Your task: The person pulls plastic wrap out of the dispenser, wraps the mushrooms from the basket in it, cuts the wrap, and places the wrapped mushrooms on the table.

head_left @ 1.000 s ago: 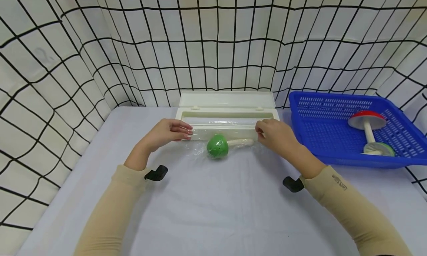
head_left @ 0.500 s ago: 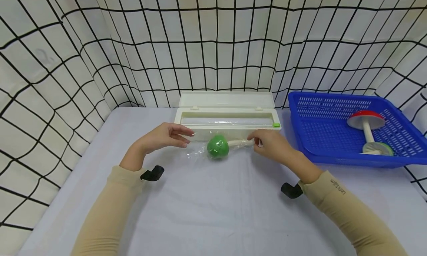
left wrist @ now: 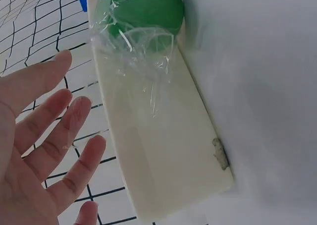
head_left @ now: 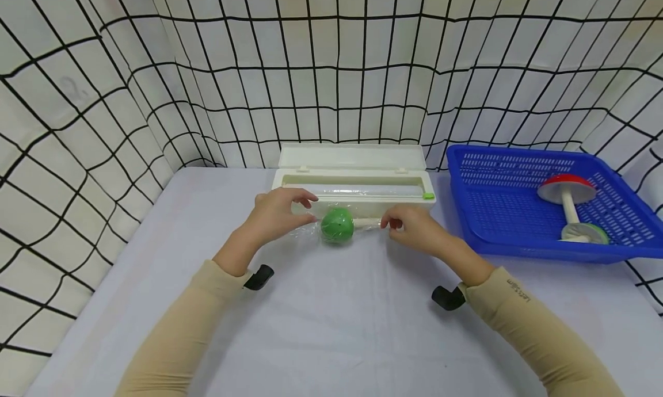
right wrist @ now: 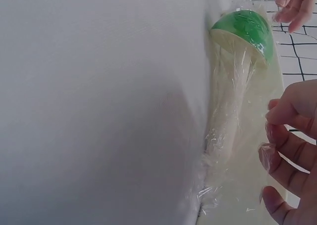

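Note:
A toy mushroom with a green cap (head_left: pixel 337 225) and a pale stem (right wrist: pixel 234 101) lies on its side, loosely covered in clear cling film (left wrist: pixel 148 61). Right behind it is a white cling film dispenser (head_left: pixel 357 206), its lid raised and a roll inside. My left hand (head_left: pixel 277 216) hovers left of the cap, thumb and fingers spread apart. A wisp of film clings to its fingers (left wrist: pixel 74 118). Beside the stem's end is my right hand (head_left: pixel 411 227), fingers loosely bent, with a gap to the thumb in the head view. Film sticks to one fingertip (right wrist: pixel 268 155).
A blue plastic basket (head_left: pixel 497 248) stands at the right, holding a red-capped toy mushroom (head_left: pixel 567 190) and a green-rimmed one (head_left: pixel 585 232). The dispenser's green slider (head_left: pixel 428 196) sits at its right end. Black netting (head_left: pixel 336 69) hangs over white walls behind the table.
My right hand has come off the dispenser's edge and moved left and nearer to the stem's end, uncovering the green slider. My left hand has moved right to the cap, fingers spreading.

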{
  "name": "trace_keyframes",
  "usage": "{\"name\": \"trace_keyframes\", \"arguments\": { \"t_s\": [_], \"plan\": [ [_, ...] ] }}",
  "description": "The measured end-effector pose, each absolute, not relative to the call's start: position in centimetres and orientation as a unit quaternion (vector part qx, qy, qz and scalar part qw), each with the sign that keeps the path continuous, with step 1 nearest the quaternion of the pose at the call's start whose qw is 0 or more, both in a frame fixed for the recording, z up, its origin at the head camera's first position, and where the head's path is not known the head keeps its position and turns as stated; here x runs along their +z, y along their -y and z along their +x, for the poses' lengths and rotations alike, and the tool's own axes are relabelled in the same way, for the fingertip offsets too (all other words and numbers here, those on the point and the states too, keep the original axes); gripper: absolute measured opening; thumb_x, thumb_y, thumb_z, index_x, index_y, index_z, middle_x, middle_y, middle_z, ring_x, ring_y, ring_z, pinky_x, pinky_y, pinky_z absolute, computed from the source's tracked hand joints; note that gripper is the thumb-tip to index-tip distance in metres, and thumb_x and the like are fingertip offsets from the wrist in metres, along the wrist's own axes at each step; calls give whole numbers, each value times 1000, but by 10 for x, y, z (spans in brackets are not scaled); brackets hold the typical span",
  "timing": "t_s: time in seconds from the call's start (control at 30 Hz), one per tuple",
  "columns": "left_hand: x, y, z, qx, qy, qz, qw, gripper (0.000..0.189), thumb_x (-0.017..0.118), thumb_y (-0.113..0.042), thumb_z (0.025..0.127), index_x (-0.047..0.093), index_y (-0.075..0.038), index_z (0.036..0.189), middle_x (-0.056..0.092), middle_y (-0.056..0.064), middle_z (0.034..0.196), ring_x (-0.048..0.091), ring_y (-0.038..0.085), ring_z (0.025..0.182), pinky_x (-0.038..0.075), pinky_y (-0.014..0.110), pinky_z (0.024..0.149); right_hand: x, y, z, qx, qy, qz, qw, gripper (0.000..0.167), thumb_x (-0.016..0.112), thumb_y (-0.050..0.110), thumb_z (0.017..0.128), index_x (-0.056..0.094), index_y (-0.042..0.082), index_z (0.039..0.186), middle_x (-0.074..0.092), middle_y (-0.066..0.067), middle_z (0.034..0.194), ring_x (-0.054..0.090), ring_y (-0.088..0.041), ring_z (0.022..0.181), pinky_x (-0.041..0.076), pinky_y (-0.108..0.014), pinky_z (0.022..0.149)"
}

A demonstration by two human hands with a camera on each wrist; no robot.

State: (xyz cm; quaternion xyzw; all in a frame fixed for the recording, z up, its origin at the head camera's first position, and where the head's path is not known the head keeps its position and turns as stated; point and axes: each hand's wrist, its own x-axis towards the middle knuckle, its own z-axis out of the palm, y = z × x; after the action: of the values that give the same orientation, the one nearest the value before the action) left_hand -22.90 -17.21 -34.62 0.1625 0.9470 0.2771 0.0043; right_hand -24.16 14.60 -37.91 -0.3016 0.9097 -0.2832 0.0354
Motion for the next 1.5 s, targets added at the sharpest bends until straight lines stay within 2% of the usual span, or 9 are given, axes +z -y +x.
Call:
{"name": "trace_keyframes", "arguments": {
  "t_s": [0.2,0.37,0.5,0.6,0.73,0.9,1.13,1.33,1.5],
  "plan": [
    [-353,165,-228,261,-950,170,6,48,84,-31,85,71,-17,129,72,-1,104,61,30,112,29,61,93,-383,-144,-244,-301,-906,-293,52,31,64,-4,86,66,-1,117,59,-3,84,54,-18,79,48,-32,69],
    [-360,165,-226,268,-947,177,21,52,84,-26,85,68,-12,133,68,2,100,62,27,102,38,54,94,-387,-142,-248,-316,-898,-298,65,48,63,-4,85,59,-7,133,58,-4,82,52,-17,75,46,-30,66],
    [-364,165,-225,293,-938,182,36,52,85,-18,85,67,-5,132,62,4,91,57,22,87,47,39,79,-391,-138,-250,-334,-894,-292,64,38,66,4,90,66,-7,127,58,-3,81,50,-16,74,43,-29,65],
    [-367,165,-226,310,-931,185,46,51,84,-14,85,67,-1,131,58,4,85,52,20,79,45,33,69,-394,-134,-251,-360,-893,-262,67,29,70,12,94,72,-3,119,58,-2,80,49,-16,74,41,-28,65],
    [-369,167,-228,333,-925,179,47,45,82,-16,88,69,-1,128,57,4,82,50,19,75,43,32,66,-396,-128,-250,-402,-886,-224,54,21,74,13,94,76,0,111,58,-3,80,50,-18,75,41,-29,64],
    [-370,173,-231,361,-917,166,29,32,78,-17,92,74,-3,121,58,3,84,52,20,80,44,33,69,-395,-123,-248,-430,-873,-227,31,14,76,7,92,77,-1,103,66,-6,84,56,-18,76,45,-28,67],
    [-370,173,-232,341,-928,152,-15,15,78,-9,91,80,-5,105,59,9,94,53,24,85,44,34,71,-396,-117,-248,-444,-862,-244,20,4,75,0,89,74,-3,93,70,-7,86,58,-17,77,46,-26,68],
    [-373,175,-232,338,-933,117,-46,8,76,-13,92,81,-13,99,67,3,104,58,27,100,37,52,86,-399,-114,-250,-459,-848,-266,19,15,69,-7,88,74,-7,102,68,-8,85,58,-17,78,49,-26,71],
    [-372,178,-234,361,-925,112,-50,8,75,-12,94,80,-13,100,74,2,100,61,28,110,29,62,92,-401,-115,-249,-471,-836,-281,28,22,65,-9,90,74,-6,110,69,-12,91,60,-17,79,51,-26,71]
  ]
}}
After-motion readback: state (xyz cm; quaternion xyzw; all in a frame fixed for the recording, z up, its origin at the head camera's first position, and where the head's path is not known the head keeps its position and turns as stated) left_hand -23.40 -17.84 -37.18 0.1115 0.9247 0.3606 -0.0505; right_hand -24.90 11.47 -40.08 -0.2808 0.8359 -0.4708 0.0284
